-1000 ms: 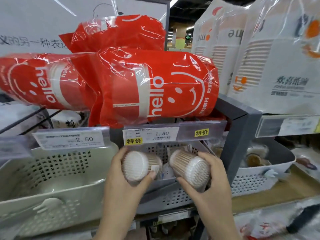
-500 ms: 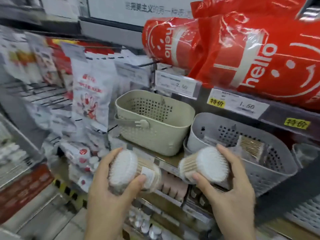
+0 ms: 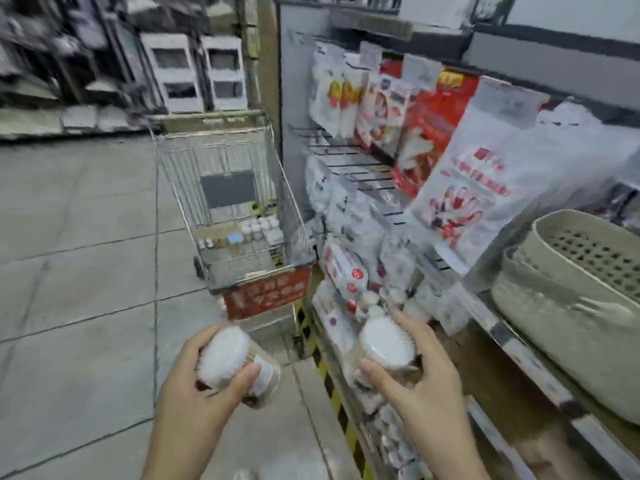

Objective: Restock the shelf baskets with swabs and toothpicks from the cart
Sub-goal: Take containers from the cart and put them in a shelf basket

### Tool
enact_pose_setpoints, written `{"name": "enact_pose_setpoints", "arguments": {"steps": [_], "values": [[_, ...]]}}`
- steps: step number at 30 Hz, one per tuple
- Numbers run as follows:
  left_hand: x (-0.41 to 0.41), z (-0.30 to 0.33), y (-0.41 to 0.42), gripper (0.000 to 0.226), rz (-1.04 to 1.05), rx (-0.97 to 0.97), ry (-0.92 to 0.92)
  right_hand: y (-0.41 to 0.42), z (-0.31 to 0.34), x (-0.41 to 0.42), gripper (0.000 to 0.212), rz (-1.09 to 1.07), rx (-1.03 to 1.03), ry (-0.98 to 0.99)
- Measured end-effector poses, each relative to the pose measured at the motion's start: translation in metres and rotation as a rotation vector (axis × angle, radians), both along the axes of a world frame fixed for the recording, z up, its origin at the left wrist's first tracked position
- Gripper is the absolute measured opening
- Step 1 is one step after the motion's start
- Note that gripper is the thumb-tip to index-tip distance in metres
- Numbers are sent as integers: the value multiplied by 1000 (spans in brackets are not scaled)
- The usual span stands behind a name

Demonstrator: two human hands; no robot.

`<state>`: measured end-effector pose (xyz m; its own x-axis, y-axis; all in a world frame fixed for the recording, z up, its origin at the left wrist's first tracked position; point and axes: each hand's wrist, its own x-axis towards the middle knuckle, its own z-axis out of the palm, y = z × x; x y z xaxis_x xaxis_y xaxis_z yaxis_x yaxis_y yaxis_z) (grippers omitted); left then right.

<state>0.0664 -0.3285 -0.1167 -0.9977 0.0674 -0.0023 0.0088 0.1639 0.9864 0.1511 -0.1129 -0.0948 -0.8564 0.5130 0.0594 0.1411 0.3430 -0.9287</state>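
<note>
Gripping one swab tub [image 3: 225, 355] per hand, left hand [image 3: 197, 386], right hand [image 3: 419, 379].

Wire-metal cart [image 3: 228, 206]; matt perforated plastic basket [image 3: 568, 306]; glossy film packets [image 3: 467, 188].

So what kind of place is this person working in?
Most likely a supermarket aisle: a wire shopping cart stands on the tiled floor, packaged goods hang on shelf hooks, and a beige basket sits on the shelf.
</note>
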Motion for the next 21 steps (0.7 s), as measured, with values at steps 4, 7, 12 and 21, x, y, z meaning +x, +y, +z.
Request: {"name": "enact_pose_setpoints", "arguments": {"steps": [4,7,12,21], "values": [[-57,-11,-46,52,154,-62,-4,-35,-14,-83,56,125,-57,-15],[-101,-15,-75,57,227,-105,11,-58,-23,-142,56,202,-39,11],[-169,-13,-106,58,271,-153,4,-83,-37,-219,60,270,-24,3],[-280,-39,-78,70,269,-78,-68,-47,-66,-336,58,276,-32,-120]]}}
